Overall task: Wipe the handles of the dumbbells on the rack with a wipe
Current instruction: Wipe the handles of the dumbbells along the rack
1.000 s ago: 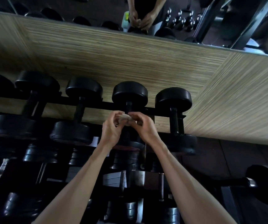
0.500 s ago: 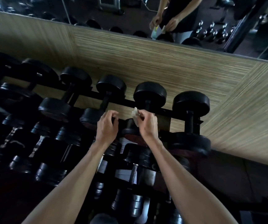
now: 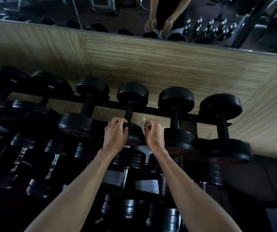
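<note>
Both hands have separated since the earlier frames, when they worked the wipe (image 3: 143, 124) together in front of the rack (image 3: 161, 111). Now the left hand (image 3: 116, 135) rests with curled fingers on the near head of the dumbbell (image 3: 132, 114) in the middle of the top row, close to its handle (image 3: 129, 113). The right hand (image 3: 153, 133) pinches the small white wipe just to the right of that handle, not yet touching it. I judge that the preparation is finished and the wiping of this handle comes next.
</note>
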Available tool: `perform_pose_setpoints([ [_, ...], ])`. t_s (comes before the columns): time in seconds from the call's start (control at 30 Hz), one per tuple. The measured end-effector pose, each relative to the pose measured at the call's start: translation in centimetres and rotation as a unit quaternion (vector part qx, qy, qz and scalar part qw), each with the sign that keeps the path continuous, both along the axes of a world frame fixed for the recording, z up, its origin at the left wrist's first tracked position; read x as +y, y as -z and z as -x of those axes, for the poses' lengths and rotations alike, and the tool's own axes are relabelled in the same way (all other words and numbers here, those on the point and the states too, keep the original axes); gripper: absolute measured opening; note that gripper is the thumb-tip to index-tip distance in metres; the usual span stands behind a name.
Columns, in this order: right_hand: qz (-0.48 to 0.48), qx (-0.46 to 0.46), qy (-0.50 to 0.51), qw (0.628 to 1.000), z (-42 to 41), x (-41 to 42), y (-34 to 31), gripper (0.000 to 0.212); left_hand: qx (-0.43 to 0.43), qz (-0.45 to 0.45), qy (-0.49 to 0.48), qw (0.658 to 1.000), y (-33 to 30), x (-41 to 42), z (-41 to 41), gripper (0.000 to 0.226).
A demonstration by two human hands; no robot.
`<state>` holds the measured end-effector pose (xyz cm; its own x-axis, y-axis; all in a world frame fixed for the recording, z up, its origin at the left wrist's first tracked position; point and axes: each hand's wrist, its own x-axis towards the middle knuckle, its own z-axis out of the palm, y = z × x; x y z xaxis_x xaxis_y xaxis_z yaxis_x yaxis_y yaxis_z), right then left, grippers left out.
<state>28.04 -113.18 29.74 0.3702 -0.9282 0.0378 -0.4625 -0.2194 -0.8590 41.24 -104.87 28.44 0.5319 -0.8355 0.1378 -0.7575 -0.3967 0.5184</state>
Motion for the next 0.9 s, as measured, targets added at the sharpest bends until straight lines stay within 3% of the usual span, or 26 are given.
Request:
perform_pose_setpoints([
  [0.2, -0.139, -0.087, 0.114, 0.98, -3.8, 0.2, 0.9, 0.038, 0.018, 0.006, 0.038, 0.999, 0.8, -0.4, -3.7, 0.027],
  [0.27, -0.132, -0.022, 0.105, 0.986, -4.5, -0.2, 1.1, 0.023, 0.027, 0.008, 0.048, 0.998, 1.2, -0.7, -4.2, 0.027],
  [0.33, -0.112, 0.018, 0.103, 0.988, -4.9, -0.8, 1.2, 0.026, 0.042, 0.016, 0.052, 0.998, 1.6, -1.1, -4.6, 0.027],
  [0.5, -0.17, -0.057, 0.135, 0.974, -7.0, -2.8, 1.9, 0.026, 0.062, 0.047, 0.029, 0.997, 2.6, -2.3, -5.4, 0.025],
  [0.7, -0.205, 0.052, 0.085, 0.974, -9.4, -6.1, 3.5, 0.021, 0.074, 0.058, 0.01, 0.996, 3.6, -4.3, -5.9, 0.024],
  [0.9, -0.217, 0.088, 0.031, 0.972, -11.4, -7.0, 4.6, 0.025, 0.154, 0.096, -0.005, 0.983, 4.9, -4.7, -6.4, 0.026],
])
